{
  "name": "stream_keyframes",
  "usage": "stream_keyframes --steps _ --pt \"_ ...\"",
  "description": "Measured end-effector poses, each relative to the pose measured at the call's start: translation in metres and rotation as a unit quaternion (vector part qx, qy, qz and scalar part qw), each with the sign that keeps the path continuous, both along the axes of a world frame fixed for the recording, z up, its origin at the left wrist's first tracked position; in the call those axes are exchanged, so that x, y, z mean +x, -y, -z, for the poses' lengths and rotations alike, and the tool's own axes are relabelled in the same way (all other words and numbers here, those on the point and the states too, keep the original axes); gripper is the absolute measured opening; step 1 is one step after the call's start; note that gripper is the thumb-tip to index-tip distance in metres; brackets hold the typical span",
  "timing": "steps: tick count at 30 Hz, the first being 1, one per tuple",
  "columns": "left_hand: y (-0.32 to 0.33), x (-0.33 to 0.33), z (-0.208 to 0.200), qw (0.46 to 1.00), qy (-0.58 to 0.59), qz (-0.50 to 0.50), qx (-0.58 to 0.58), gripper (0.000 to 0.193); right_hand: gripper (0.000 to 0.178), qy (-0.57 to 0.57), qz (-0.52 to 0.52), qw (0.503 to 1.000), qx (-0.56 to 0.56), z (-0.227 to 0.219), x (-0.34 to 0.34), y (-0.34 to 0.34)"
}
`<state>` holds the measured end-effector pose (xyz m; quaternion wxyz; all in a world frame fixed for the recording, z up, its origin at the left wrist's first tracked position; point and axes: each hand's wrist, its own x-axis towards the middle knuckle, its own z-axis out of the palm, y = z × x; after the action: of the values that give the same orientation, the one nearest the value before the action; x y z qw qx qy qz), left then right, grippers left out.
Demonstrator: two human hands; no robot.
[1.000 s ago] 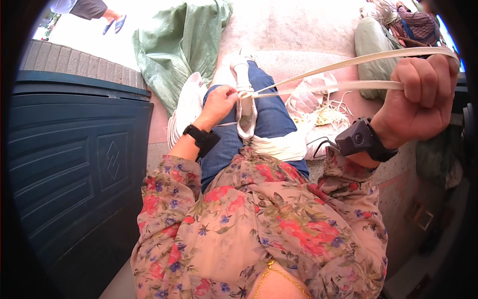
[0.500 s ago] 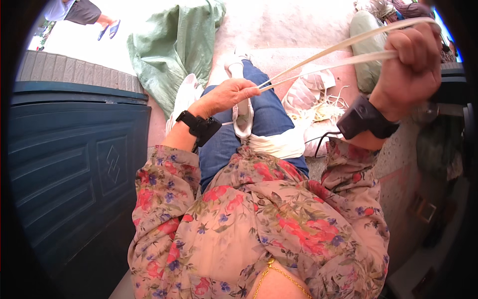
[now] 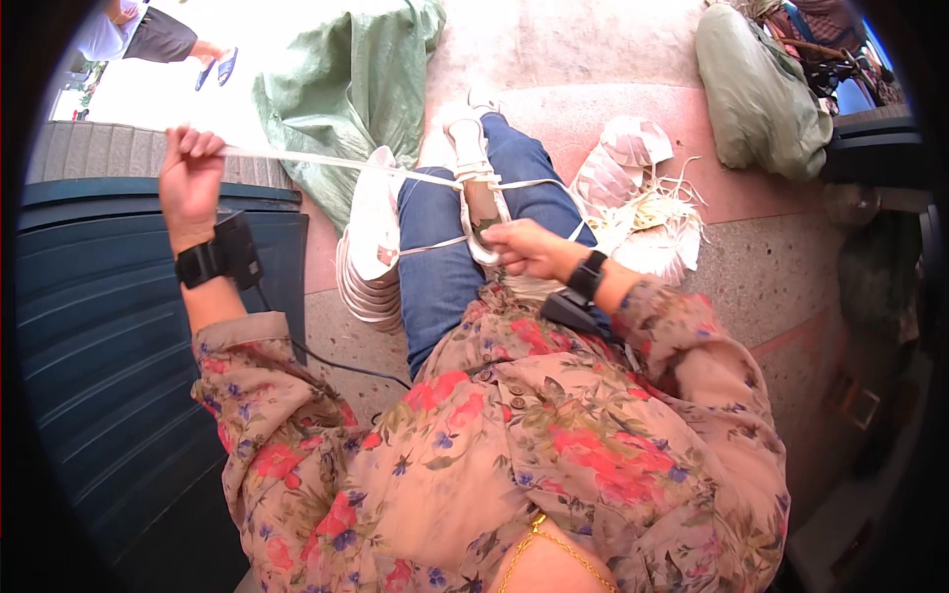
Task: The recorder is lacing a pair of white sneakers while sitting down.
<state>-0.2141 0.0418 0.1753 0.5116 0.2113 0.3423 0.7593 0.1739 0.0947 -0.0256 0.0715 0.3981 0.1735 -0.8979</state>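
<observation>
A white shoe (image 3: 481,198) lies lengthwise between my thighs, its opening toward me. My left hand (image 3: 193,168) is raised at the far left, closed on a white lace (image 3: 316,161) that runs taut back to the shoe. More white lace crosses both thighs of my jeans. My right hand (image 3: 529,247) is closed at the near right edge of the shoe's opening; what its fingers grip is hidden. Beside my left leg leans a stack of white shoe pieces (image 3: 368,257). A bundle of pale laces (image 3: 647,212) lies with more white pieces (image 3: 613,163) beyond my right leg.
A green sack (image 3: 341,89) lies on the ground ahead to the left, and a full greenish sack (image 3: 756,99) stands at the far right. A dark blue panelled door (image 3: 129,326) is at my left. A person's sandalled feet (image 3: 219,67) show at the upper left.
My left hand has moved from above the shoe out to the left, now pulling a lace taut. My right hand has come down from the upper right, where it held lace stretched, to the shoe's opening.
</observation>
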Motion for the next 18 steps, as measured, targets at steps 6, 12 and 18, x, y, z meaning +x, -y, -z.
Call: stream_keyframes --steps 6,12,18 --pt "0.018 0.030 0.033 0.970 -0.125 -0.090 -0.190 0.016 0.023 0.005 0.164 0.982 -0.096 0.036 -0.034 0.007" --pt "0.034 0.084 0.101 0.948 -0.138 -0.019 -0.286 0.018 0.018 0.006 0.247 0.958 -0.149 0.044 -0.029 0.005" --pt "0.019 0.145 0.126 0.917 -0.232 0.088 -0.314 0.015 0.015 0.030 0.226 0.973 -0.030 0.034 -0.018 0.012"
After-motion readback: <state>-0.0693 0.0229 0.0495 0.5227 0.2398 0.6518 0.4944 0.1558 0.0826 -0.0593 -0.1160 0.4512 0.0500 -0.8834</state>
